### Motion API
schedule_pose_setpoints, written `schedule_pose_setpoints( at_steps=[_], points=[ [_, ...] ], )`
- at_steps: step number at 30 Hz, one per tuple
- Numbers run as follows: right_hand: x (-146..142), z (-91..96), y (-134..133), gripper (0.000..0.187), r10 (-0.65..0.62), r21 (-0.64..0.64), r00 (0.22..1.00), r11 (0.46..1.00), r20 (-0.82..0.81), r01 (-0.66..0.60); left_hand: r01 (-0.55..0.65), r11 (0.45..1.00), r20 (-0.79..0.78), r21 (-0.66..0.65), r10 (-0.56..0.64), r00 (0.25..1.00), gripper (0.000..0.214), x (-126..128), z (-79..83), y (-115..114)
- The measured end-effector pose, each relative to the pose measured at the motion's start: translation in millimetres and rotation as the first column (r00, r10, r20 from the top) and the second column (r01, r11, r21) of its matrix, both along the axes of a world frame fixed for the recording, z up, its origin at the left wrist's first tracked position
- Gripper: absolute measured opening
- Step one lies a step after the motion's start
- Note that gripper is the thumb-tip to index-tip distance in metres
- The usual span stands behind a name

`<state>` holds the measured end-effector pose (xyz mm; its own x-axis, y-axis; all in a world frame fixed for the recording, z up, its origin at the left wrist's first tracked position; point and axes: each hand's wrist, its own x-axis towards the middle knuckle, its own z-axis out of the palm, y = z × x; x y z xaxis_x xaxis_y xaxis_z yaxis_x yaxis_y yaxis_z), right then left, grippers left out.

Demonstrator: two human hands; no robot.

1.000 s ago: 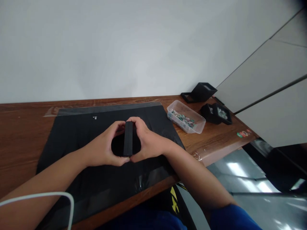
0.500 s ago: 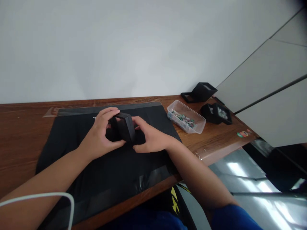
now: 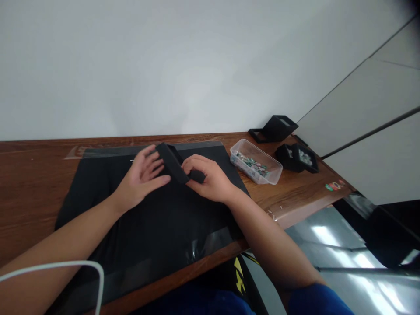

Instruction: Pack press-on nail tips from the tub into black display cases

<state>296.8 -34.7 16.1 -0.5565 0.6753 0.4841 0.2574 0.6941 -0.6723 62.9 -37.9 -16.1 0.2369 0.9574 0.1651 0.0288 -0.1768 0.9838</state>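
A small black box [image 3: 173,162] is tilted above the black mat [image 3: 157,236], one flat side toward my left hand. My right hand [image 3: 206,177] grips it from the right, thumb and fingers pinched on its edge; a dark part also shows beneath these fingers. On the box's left, my left hand [image 3: 139,181] is open, palm facing it and fingers spread. The left thumb tip comes close to the box's lower side; whether it touches I cannot tell.
Right of the mat, a clear plastic tub [image 3: 256,162] contains many small green and silvery pieces. Behind it stands an open black box [image 3: 278,127], with another black box [image 3: 295,156] holding pale pieces nearby. A white cable [image 3: 65,264] crosses above my left forearm.
My left hand has let go of the black box and opened beside it. The right hand has closed on the box, which has turned and tilted.
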Motion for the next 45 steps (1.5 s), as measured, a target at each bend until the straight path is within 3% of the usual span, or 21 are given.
schedule_pose_setpoints(
  at_steps=[1, 3, 6, 13, 18, 22, 30, 36, 42, 45],
  points=[
    [0.1, 0.7, -0.1, 0.01, 0.014, 0.01, 1.0, 1.0, 0.022, -0.014, 0.08, 0.991, 0.061, -0.104, -0.074, 0.995, 0.071, -1.7, 2.7, 0.5],
    [-1.4, 3.1, -1.8, 0.015, 0.041, 0.006, 0.998, 0.999, 0.054, -0.041, 0.237, 0.94, 0.174, -0.246, -0.198, 0.965, 0.065, -3.9, 7.6, -0.8],
    [-5.0, 6.0, -4.3, 0.018, 0.068, -0.008, 0.995, 0.998, 0.076, -0.067, 0.32, 0.896, 0.204, -0.308, -0.267, 0.942, 0.057, -1.3, 11.0, -6.5],
    [-2.7, 6.5, -3.8, 0.016, 0.018, 0.086, 0.986, 0.996, 0.165, -0.033, 0.256, 0.946, 0.164, -0.197, -0.226, 0.96, 0.046, 7.6, 6.2, -7.9],
    [-7.3, 14.8, -12.5, 0.032, -0.063, 0.114, 0.987, 0.992, 0.15, 0.046, 0.072, 0.994, -0.006, -0.08, -0.073, 0.997, 0.062, -4.5, 1.0, 1.8],
    [-11.2, 13.3, -16.2, 0.026, -0.079, 0.042, 0.987, 0.996, 0.14, 0.074, 0.099, 0.994, -0.098, -0.037, -0.102, 0.99, 0.067, -8.4, -2.1, 1.5],
    [-10.9, 12.7, -18.5, 0.022, 0.048, -0.121, 0.997, 0.992, 0.061, -0.04, 0.161, 0.986, -0.148, 0.052, -0.151, 0.977, 0.059, -2.5, 4.6, -4.9],
    [-10.9, 16.4, -24.0, 0.02, -0.06, -0.004, 0.971, 0.998, 0.231, 0.062, 0.191, 0.975, -0.277, 0.116, -0.153, 0.949, 0.061, 2.3, 11.3, -13.6],
    [-10.4, 20.1, -26.1, 0.011, -0.165, 0.007, 0.969, 0.986, 0.186, 0.167, 0.079, 0.984, -0.419, 0.161, -0.004, 0.908, 0.066, -1.5, 6.3, -13.5],
    [-10.1, 19.7, -25.0, 0.012, -0.208, -0.012, 0.967, 0.977, 0.147, 0.212, 0.065, 0.987, -0.479, 0.145, 0.013, 0.878, 0.07, -3.7, 5.2, -10.3]
  ],
)
